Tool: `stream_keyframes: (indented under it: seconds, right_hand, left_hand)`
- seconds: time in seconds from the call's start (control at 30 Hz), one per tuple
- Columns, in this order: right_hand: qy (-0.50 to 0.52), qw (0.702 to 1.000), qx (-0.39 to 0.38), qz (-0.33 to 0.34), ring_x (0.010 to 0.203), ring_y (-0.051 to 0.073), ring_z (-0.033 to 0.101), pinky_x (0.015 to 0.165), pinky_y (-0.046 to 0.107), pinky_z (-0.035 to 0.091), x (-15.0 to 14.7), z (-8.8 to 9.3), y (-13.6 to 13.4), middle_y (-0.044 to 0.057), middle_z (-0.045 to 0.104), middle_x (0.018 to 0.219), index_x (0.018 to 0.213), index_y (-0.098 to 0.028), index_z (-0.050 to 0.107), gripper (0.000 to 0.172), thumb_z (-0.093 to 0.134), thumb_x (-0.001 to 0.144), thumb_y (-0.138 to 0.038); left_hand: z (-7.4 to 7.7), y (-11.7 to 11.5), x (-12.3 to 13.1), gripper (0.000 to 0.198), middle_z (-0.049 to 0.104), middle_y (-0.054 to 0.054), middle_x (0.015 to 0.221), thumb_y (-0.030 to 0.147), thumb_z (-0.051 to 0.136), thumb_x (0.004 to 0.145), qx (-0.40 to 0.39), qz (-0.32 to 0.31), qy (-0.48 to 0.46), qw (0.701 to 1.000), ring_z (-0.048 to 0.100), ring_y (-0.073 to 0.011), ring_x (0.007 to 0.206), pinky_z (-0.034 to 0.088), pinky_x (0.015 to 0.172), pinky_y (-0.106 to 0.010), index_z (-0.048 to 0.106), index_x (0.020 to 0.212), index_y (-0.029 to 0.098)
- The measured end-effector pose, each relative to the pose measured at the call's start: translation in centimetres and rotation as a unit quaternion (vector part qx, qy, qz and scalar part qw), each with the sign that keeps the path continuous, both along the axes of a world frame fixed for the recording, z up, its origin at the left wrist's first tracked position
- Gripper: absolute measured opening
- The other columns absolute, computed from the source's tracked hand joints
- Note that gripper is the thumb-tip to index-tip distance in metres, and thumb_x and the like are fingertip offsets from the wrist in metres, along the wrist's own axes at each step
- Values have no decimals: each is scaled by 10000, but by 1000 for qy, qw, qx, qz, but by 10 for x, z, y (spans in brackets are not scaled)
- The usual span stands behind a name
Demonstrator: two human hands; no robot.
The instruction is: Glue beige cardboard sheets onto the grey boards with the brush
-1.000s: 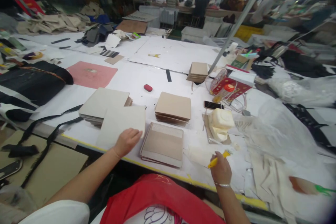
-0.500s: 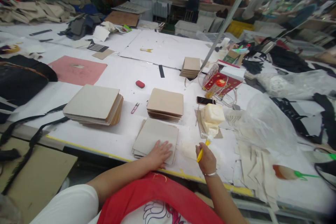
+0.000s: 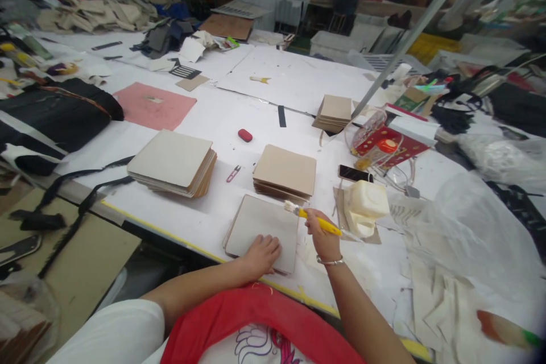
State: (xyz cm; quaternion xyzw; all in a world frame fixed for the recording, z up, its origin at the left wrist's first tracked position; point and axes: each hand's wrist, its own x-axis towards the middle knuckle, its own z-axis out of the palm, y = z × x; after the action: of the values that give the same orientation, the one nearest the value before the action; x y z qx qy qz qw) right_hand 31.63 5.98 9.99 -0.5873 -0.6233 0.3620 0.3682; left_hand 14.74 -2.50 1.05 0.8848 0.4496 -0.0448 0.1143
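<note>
My left hand (image 3: 265,255) lies flat on the near edge of a stack of grey cardboard sheets (image 3: 258,222), fingers stretched out and holding nothing. In my right hand (image 3: 322,236) is a paintbrush (image 3: 328,226) with a yellow handle, its pale bristles over the far right corner of that stack. Whether the bristles touch the board I cannot tell. Just behind is a stack of tan cardboard (image 3: 285,169), and a taller stack of boards (image 3: 173,159) stands to the left. A cut-open cream plastic jug (image 3: 369,205) sits on a cardboard piece right of my right hand.
Thread snips (image 3: 233,174) and a small red case (image 3: 244,135) lie behind the stacks. A phone (image 3: 355,173), a red patterned bag (image 3: 396,145) and a slanting metal pole (image 3: 409,40) are at the right. Clear plastic sheeting (image 3: 460,233) covers the far right. Other people work in the background.
My right hand has carried the paintbrush from beside the jug up and left over the grey stack. My left hand stays on the stack. The whole view has shifted.
</note>
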Motion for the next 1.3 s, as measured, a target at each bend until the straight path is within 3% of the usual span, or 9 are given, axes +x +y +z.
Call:
stream_keyframes:
  seconds: [0.1, 0.2, 0.33, 0.47, 0.63, 0.77, 0.97, 1.13, 1.3]
  right_hand:
    - [24, 987, -79, 139, 505, 95, 514, 497, 213, 422, -46, -9, 8, 7, 614, 671, 881, -167, 636, 356, 475, 757, -460]
    - [31, 965, -113, 234, 503, 84, 509, 499, 197, 411, -82, -28, 6, -15, 609, 649, 809, -183, 651, 291, 498, 741, -421]
    - [29, 947, -132, 292, 560, 84, 533, 548, 190, 415, -108, -51, 3, -21, 621, 678, 782, -183, 644, 252, 487, 753, -378]
    - [-4, 942, -103, 320, 640, 97, 561, 621, 200, 423, -117, -66, 17, -22, 638, 711, 752, -193, 648, 210, 506, 739, -348]
    - [-22, 970, -68, 233, 700, 109, 575, 685, 215, 423, -119, -76, 41, -15, 653, 756, 749, -191, 650, 241, 470, 750, -352]
    - [-43, 987, -58, 144, 708, 120, 577, 696, 224, 421, -108, -80, 44, -11, 658, 767, 767, -197, 649, 291, 428, 764, -386]
    - [-100, 992, -71, 1, 693, 137, 580, 670, 230, 419, -38, -80, 30, 0, 656, 748, 778, -207, 639, 313, 443, 745, -449]
    - [-137, 981, -91, -99, 611, 145, 575, 607, 241, 411, 13, -73, 9, 12, 634, 642, 771, -188, 629, 357, 420, 754, -477]
    - [-127, 987, -62, -79, 651, 135, 569, 638, 234, 416, 15, -69, -46, 5, 637, 696, 760, -195, 622, 354, 400, 778, -471]
  left_hand:
    - [-3, -11, -14, 463, 370, -143, 1299, 345, 476, 798, 17, -18, -24, 999, 306, -314, 1170, 249, 915, -501, 384, 1226, 193]
    - [-5, -17, -25, 394, 398, -125, 1282, 243, 392, 829, 12, 10, -35, 999, 313, -318, 1169, 256, 905, -519, 394, 1221, 200]
    - [-3, -15, -30, 351, 456, -111, 1225, 230, 377, 833, -8, 26, -56, 998, 346, -296, 1141, 286, 892, -502, 433, 1179, 209]
    - [1, -12, -32, 323, 461, -100, 1228, 210, 353, 841, -11, 22, -60, 998, 349, -290, 1136, 306, 882, -482, 459, 1146, 199]
    - [3, -10, -36, 354, 435, -113, 1260, 224, 354, 841, -9, -1, -51, 999, 334, -297, 1156, 306, 885, -477, 439, 1183, 184]
    - [3, -11, -37, 383, 429, -100, 1271, 235, 374, 837, -11, -5, -39, 999, 341, -281, 1161, 297, 897, -462, 416, 1217, 218]
    - [0, -13, -35, 361, 425, -85, 1288, 231, 374, 844, -10, 7, -28, 1000, 349, -264, 1174, 297, 904, -433, 438, 1199, 227]
    - [-5, -12, -33, 387, 419, -70, 1304, 242, 443, 816, -22, 6, -19, 1000, 363, -276, 1167, 316, 894, -436, 435, 1203, 240]
    - [-5, -13, -30, 426, 424, -63, 1301, 255, 524, 774, -30, 5, -15, 999, 375, -275, 1150, 334, 894, -428, 447, 1193, 251]
